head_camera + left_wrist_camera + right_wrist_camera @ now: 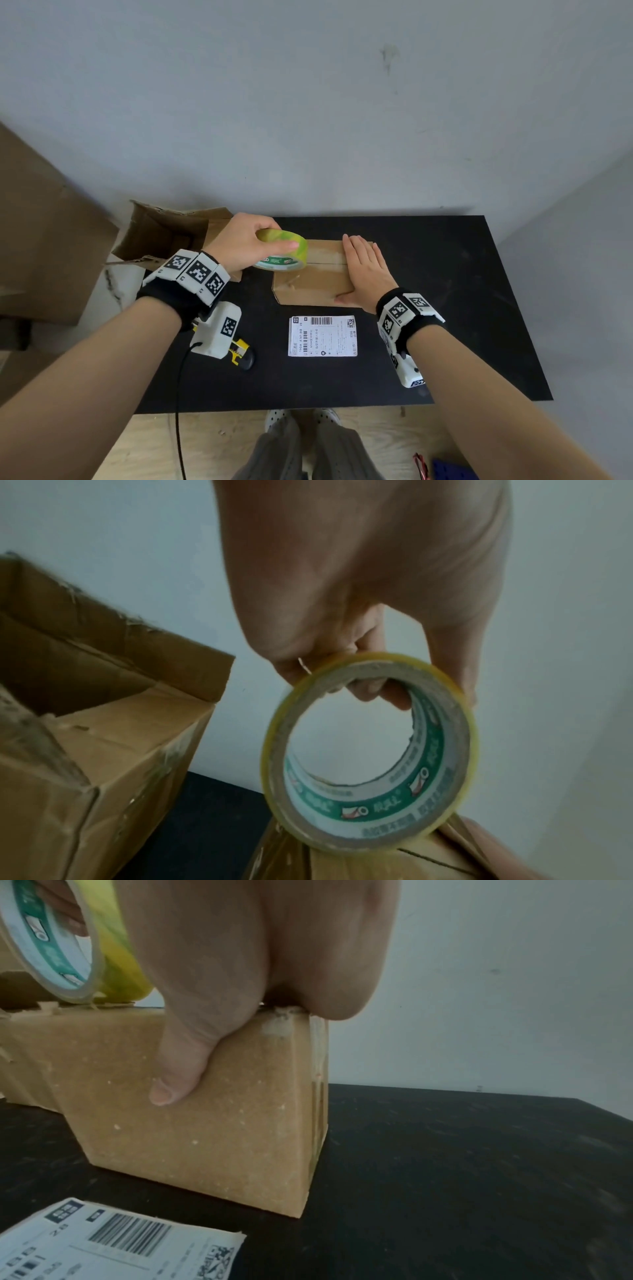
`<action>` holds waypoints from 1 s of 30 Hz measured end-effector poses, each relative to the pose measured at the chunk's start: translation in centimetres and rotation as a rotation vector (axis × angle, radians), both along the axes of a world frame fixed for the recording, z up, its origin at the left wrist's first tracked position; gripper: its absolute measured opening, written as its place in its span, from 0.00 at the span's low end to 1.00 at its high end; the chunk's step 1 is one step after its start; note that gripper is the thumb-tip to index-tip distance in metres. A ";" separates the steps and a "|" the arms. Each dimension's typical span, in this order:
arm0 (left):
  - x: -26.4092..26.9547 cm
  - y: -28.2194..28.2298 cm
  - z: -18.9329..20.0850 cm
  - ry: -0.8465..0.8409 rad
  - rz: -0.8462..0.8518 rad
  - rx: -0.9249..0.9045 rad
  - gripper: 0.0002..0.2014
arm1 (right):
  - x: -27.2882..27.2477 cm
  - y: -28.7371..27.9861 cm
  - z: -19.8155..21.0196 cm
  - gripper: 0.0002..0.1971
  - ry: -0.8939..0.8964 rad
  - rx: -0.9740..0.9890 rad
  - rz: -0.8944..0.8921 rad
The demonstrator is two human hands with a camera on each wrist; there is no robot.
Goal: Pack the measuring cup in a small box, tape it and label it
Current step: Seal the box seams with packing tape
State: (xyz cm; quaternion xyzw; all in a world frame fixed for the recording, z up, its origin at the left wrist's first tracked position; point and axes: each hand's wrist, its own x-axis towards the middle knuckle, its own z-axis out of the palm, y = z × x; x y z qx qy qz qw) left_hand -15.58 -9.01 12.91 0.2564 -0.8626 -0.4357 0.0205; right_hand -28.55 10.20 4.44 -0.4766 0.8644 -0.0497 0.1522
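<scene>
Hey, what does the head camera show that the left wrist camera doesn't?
Only the head view shows the shipping label lying on the black table and the right hand flat on the small box. Only the left wrist view shows fingers hooked through the tape roll. Both show the left hand holding the roll and the open carton.

shipping label (322, 336) with barcode, QR code and "190A A161 BB", tape roll (282, 254) print unreadable
</scene>
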 end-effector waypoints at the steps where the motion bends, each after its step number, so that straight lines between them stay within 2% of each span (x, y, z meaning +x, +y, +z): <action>1: 0.0 0.0 -0.1 0.002 0.004 -0.013 0.13 | 0.0 0.1 0.0 0.61 -0.002 0.002 0.004; 5: 0.1 -0.7 -0.5 -0.033 0.005 -0.122 0.13 | -0.4 0.8 0.0 0.61 -0.015 0.009 0.016; 12: -0.4 -0.5 -1.3 -0.132 -0.038 -0.184 0.13 | -1.0 1.7 -0.1 0.61 -0.021 0.014 0.001; 21: -1.5 0.5 -1.4 -0.320 -0.184 -0.461 0.19 | -1.6 3.1 0.4 0.60 -0.015 0.038 -0.021; 30: -2.3 0.9 -2.8 -0.376 -0.222 -0.554 0.20 | -1.9 3.6 0.3 0.59 -0.003 0.038 -0.033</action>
